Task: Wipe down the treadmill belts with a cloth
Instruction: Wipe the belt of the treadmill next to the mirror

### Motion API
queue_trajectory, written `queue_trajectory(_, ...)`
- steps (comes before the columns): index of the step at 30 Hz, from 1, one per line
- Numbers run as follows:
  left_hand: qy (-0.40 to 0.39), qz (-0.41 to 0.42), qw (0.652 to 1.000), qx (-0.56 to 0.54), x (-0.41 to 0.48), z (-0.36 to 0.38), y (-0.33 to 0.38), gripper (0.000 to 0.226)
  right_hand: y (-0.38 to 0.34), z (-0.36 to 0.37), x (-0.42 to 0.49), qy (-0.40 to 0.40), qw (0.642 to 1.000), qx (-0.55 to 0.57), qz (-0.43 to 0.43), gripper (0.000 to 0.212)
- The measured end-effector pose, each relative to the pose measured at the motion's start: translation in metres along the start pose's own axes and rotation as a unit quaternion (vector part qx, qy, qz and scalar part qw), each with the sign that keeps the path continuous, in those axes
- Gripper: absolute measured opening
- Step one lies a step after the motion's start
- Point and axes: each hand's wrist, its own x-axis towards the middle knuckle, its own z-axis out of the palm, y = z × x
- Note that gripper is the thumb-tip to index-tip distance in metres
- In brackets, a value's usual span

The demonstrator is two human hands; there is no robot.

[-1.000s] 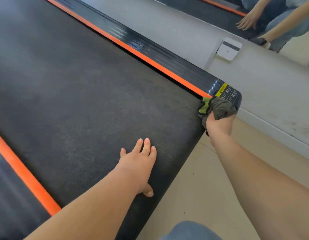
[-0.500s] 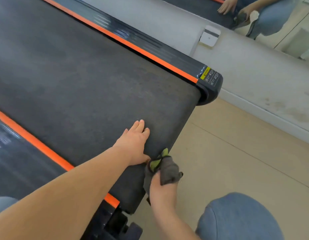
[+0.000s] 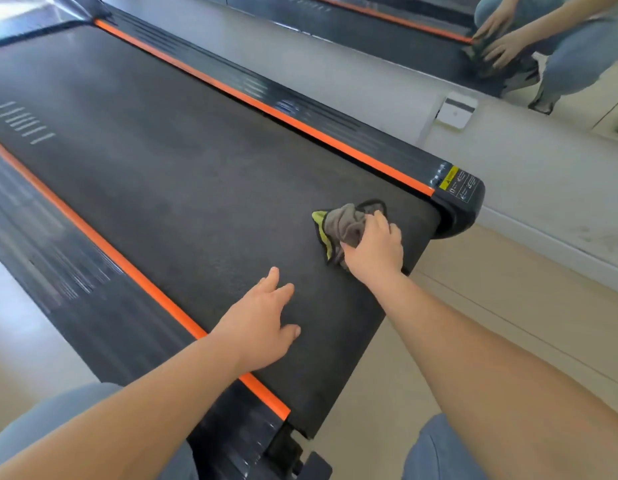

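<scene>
Yellow-black warning sticker (image 3: 458,183) on treadmill rear corner cap (image 3: 454,216): triangle sign, tiny pictograms, wording too small to read. White dash marks (image 3: 23,123) on belt (image 3: 196,188).

One belt (image 3: 179,188), one cloth (image 3: 342,225), two hands (image 3: 262,327) (image 3: 373,251), two orange stripes (image 3: 266,109) (image 3: 127,268), one warning label (image 3: 458,183)

Right hand (image 3: 374,249) covers the cloth's (image 3: 340,225) 4 o'clock part; I can't see the palm side of the grip. Warning label (image 3: 460,184) at 2 o'clock: print too small to read. Left side rail (image 3: 54,268) at 9 o'clock: smeared. Belt (image 3: 162,161) runs off frame at 10 o'clock.
</scene>
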Motion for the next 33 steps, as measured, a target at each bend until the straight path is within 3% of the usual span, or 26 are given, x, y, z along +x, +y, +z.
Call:
queue_trajectory(3, 0.0, 0.003, 1.0, -0.004, -0.008, 0.003, -0.003, 0.073, 0.002, 0.034, -0.006, -0.023, 0.988, -0.128, -0.078, 0.044)
queue_trajectory(5, -0.014, -0.004, 1.0, -0.004, -0.01, 0.002, -0.006, 0.072, 0.004, 0.042, -0.023, -0.032, 0.987, -0.128, -0.094, 0.042)
queue_trajectory(9, -0.062, -0.032, 0.997, -0.03, -0.02, -0.011, 0.006, 0.069, 0.004, 0.033, -0.095, -0.225, 0.973, -0.015, -0.044, 0.044)
queue_trajectory(11, -0.088, -0.043, 0.994, -0.053, -0.035, -0.027, 0.024, 0.064, 0.002, 0.015, -0.15, -0.372, 0.921, 0.108, 0.034, 0.039)
queue_trajectory(12, -0.104, -0.047, 0.992, -0.062, -0.045, -0.037, 0.035, 0.063, 0.002, 0.0, -0.173, -0.409, 0.885, 0.191, 0.112, 0.034)
queue_trajectory(15, -0.117, -0.046, 0.989, -0.078, -0.078, -0.076, 0.075, 0.06, 0.0, -0.071, -0.216, -0.305, 0.793, 0.392, 0.354, 0.038)
queue_trajectory(18, -0.088, -0.048, 0.981, -0.167, -0.109, -0.133, 0.132, 0.057, -0.013, -0.18, -0.221, -0.214, 0.726, 0.524, 0.39, 0.046)
queue_trajectory(21, -0.091, -0.058, 0.933, -0.342, -0.138, -0.197, 0.211, 0.034, -0.034, -0.303, -0.223, -0.196, 0.716, 0.582, 0.332, 0.052)
queue_trajectory(24, -0.069, -0.078, 0.895, -0.435, -0.171, -0.268, 0.291, 0.041, -0.054, -0.427, -0.233, -0.195, 0.705, 0.617, 0.29, 0.043)
queue_trajectory(26, -0.069, -0.077, 0.88, -0.463, -0.191, -0.307, 0.333, 0.046, -0.06, -0.496, -0.247, -0.148, 0.707, 0.621, 0.304, 0.036)
queue_trajectory(31, -0.062, -0.004, 0.873, -0.483, -0.241, -0.38, 0.41, 0.017, -0.071, -0.614, -0.292, 0.025, 0.688, 0.641, 0.339, 0.025)
queue_trajectory(33, -0.033, 0.045, 0.892, -0.449, -0.255, -0.398, 0.432, 0.013, -0.074, -0.639, -0.31, 0.078, 0.67, 0.651, 0.348, 0.026)
